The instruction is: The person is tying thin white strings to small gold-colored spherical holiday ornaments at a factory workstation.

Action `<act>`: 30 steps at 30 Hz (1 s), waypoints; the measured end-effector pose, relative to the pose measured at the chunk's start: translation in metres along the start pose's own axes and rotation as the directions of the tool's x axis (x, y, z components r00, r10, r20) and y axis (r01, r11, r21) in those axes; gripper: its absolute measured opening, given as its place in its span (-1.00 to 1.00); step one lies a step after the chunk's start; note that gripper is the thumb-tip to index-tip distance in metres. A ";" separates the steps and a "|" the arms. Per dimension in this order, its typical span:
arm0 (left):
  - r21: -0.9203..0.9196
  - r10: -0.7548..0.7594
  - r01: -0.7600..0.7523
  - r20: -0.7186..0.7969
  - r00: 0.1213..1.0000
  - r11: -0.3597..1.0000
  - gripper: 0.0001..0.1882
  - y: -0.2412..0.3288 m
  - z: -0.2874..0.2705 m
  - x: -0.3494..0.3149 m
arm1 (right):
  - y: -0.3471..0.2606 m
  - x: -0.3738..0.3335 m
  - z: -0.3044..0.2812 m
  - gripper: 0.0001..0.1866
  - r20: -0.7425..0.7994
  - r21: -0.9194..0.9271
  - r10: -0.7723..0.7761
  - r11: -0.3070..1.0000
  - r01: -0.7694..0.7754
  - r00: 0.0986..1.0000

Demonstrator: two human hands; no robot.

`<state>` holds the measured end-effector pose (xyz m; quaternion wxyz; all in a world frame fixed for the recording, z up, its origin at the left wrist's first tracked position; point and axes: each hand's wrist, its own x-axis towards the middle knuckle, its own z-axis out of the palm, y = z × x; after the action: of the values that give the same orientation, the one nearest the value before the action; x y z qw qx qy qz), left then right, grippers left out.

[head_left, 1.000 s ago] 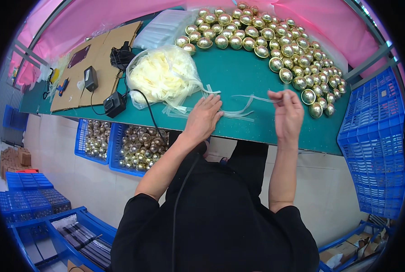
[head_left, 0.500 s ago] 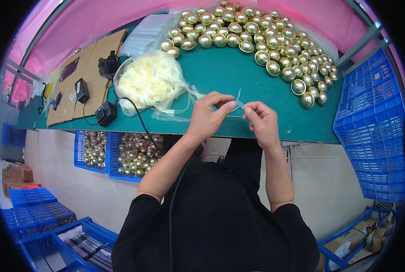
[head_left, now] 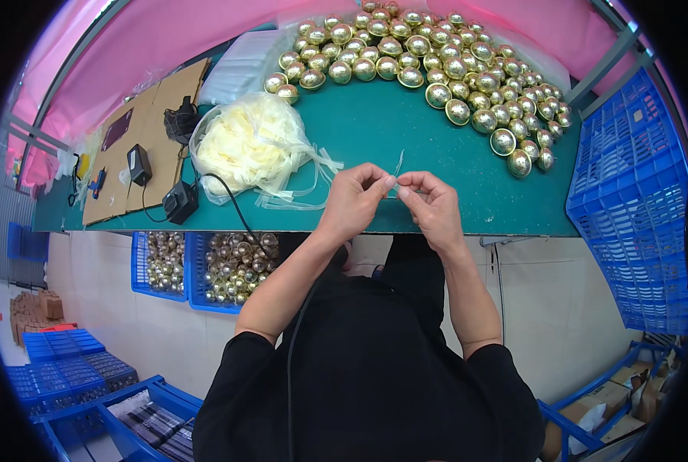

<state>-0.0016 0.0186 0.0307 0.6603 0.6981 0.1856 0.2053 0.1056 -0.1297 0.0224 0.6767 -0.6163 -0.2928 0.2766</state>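
Over the front part of the green table, my left hand (head_left: 354, 199) and my right hand (head_left: 434, 206) meet, fingertips nearly touching. Both are closed in a pinch on a thin, pale translucent ribbon (head_left: 399, 163), whose free end stands up past the fingers. The part between my fingertips is mostly hidden. To the left of my left hand, a clear plastic bag holds a heap of cream ribbons (head_left: 251, 142). Several loose strands (head_left: 301, 202) trail from it toward my left hand. Gold shiny balls (head_left: 457, 112) lie in a wide arc beyond my hands.
Left of the bag, a cardboard sheet (head_left: 147, 127) carries black power adapters (head_left: 180, 202) with a cable over the table edge. Blue crates (head_left: 629, 208) stack at the right. Crates of gold balls (head_left: 236, 266) sit below the table's front edge. Clear plastic sheets (head_left: 240, 65) lie behind.
My right hand has come in toward my left, so the fingertips are closer and less ribbon shows between them. The whole view has shifted slightly.
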 end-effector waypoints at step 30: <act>0.646 0.537 -0.542 0.233 0.811 0.537 -0.47 -0.020 0.079 0.207 | 0.053 0.014 -0.077 -0.91 -0.490 -0.148 -0.227 0.973 0.176 0.842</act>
<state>0.2162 0.0633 0.0160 0.2583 0.9140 0.0218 0.3122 0.1713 -0.1664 -0.0350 0.7242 -0.6648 -0.1822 0.0188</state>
